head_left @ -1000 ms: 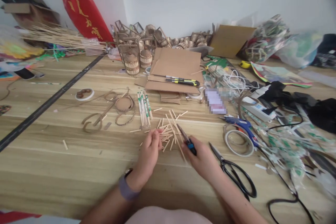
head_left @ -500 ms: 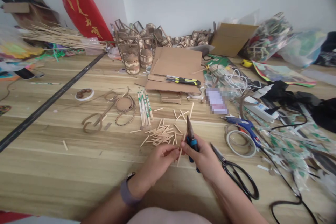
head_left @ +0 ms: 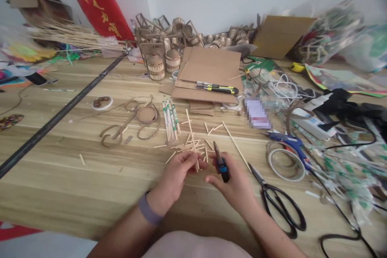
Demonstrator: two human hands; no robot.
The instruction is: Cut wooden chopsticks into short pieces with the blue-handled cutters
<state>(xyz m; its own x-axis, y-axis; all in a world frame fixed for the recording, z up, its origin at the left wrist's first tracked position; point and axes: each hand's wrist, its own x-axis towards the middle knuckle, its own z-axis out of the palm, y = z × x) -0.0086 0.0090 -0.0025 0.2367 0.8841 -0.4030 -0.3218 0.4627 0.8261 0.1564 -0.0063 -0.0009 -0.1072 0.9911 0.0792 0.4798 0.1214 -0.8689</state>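
Observation:
My left hand (head_left: 178, 173) is closed, thumb and fingers pinching a long thin wooden stick (head_left: 191, 133) near its lower end; the stick points up and away from me. A short gap to the right, my right hand (head_left: 234, 183) has its fingers wrapped round a pair of pliers (head_left: 221, 163) with pointed jaws and blue-and-black handles, its thumb lifted off. Just beyond both hands lies a loose pile of short cut sticks (head_left: 187, 146), partly hidden by the left hand. Another long stick (head_left: 236, 145) rests on the table beyond the right hand.
Black-handled scissors (head_left: 282, 205), a tape roll (head_left: 286, 164) and a blue glue gun (head_left: 287, 142) lie to the right. Paper-wrapped sticks (head_left: 171, 120) are left of centre. Cutters (head_left: 216, 88) rest on cardboard (head_left: 208, 66), with small woven baskets (head_left: 156, 66) behind.
My hands have moved apart. The left now holds the long stick alone; the right has let go of the stick, its thumb opening, while keeping the pliers. The view has shifted slightly.

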